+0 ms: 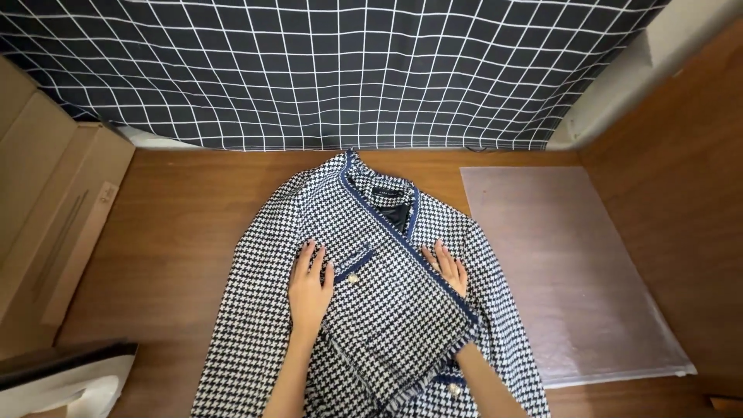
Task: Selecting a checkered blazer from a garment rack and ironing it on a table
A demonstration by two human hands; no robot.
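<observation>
Centrally on the wooden surface [186, 224] lay a houndstooth jacket [387, 310], black and white with navy trim, its collar pointing far and its hem running off the near edge of the view. The left hand [309, 288] rested flat on the left front panel, fingers [311, 257] extended and released, grasping nothing, just beside a navy-edged pocket flap with a small gold button [353, 279]. The right hand [447, 268] lay partly under the folded-over right front panel; its visible fingers were spread flat against the fabric, also released. That panel crossed diagonally over the garment, its navy trim running from the collar toward the near right. A second gold button [454, 391] showed near the hem. To the right of the jacket lay a clear plastic bag [580, 286], flat on the surface. A black cloth with a white grid [325, 70] hung along the far side. Cardboard boxes [46, 209] stood at the left.
</observation>
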